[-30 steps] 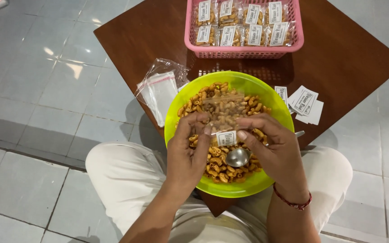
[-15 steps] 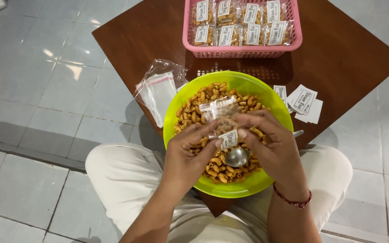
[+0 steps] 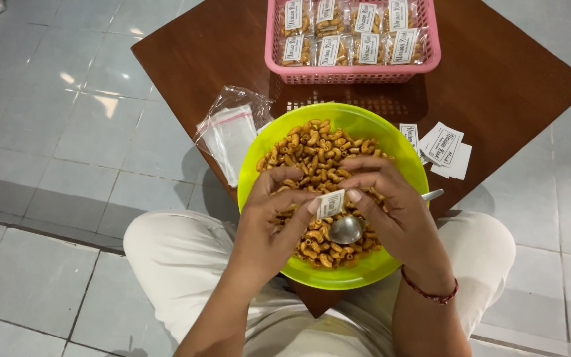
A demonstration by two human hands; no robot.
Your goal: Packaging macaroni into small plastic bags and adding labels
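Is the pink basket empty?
No, the pink basket holds rows of small filled snack packets, each with a white label.

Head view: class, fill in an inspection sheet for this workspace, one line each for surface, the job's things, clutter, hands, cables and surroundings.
Surface: brown wooden table, set cornerwise above pale trousers.
Job's things: small clear packet with a white label, pinched by both hands over the green bowl of fried macaroni; metal spoon lying in the bowl.
Clutter: pink basket of filled packets; stack of empty clear bags; loose white labels.
Hands: left hand and right hand both grip the packet; red cord on the right wrist.
Cables: nothing seen.
Surroundings: grey tiled floor.
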